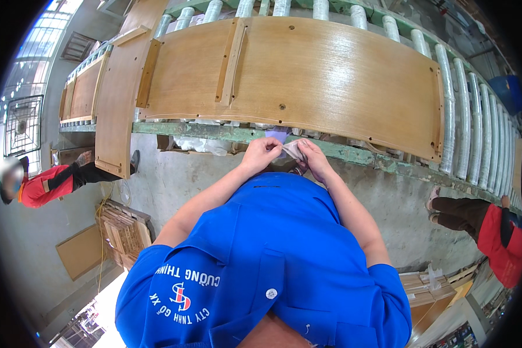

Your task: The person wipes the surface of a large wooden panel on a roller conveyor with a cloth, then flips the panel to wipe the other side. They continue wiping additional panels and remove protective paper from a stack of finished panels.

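Observation:
Both my hands meet in front of my waist, just short of the conveyor's green edge. My right hand (314, 158) is closed on a crumpled pale cloth (294, 151). Close beside it, my left hand (262, 153) has its fingertips pinched together at the cloth's left side; what lies between them is too small to make out. Beyond my hands, a large varnished wooden panel (342, 75) lies flat on the rollers. A loose-looking wooden strip (235, 64) lies across it, and small holes run along its edges.
The roller conveyor (483, 133) has wrapped rollers and a green frame (214, 131). More wooden panels (117, 110) lie at the left. A person in red (46, 184) stands at far left, another person (499, 238) at right. Stacked boards (122, 232) sit on the floor behind left.

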`<state>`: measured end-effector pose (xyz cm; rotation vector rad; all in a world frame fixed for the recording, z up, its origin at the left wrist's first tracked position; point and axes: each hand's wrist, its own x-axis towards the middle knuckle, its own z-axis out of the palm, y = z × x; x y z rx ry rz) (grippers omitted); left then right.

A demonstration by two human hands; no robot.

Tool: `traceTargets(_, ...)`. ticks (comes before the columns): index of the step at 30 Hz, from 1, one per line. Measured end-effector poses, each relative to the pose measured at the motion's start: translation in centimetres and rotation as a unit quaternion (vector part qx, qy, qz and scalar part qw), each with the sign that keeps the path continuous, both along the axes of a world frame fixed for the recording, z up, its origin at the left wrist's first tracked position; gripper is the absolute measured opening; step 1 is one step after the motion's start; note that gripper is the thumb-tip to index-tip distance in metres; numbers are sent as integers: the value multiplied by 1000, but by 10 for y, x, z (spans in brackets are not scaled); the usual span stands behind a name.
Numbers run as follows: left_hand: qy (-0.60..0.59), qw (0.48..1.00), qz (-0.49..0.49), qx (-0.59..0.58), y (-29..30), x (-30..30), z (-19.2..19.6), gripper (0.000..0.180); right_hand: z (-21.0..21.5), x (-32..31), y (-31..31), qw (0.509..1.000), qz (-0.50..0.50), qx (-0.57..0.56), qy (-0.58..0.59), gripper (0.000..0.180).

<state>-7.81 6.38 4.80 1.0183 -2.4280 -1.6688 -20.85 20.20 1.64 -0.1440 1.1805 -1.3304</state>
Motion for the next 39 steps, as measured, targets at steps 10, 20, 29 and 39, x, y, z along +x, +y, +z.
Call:
traceTargets(10, 21, 995, 41, 89, -8, 4, -3, 19, -2, -2, -3, 1000, -14, -20, -16, 20)
traceTargets(20, -10, 997, 21, 67, -3, 1, 2, 18, 0, 1, -4, 1000, -11, -8, 2, 21)
traceTargets(29, -26, 999, -27, -27, -4, 5, 2, 20, -2, 4, -1, 1000, -4, -20, 15, 20)
traceTargets(39, 24, 991, 23, 133, -7, 13, -2, 20, 4, 1, 3, 1000, -10, -9, 21, 21)
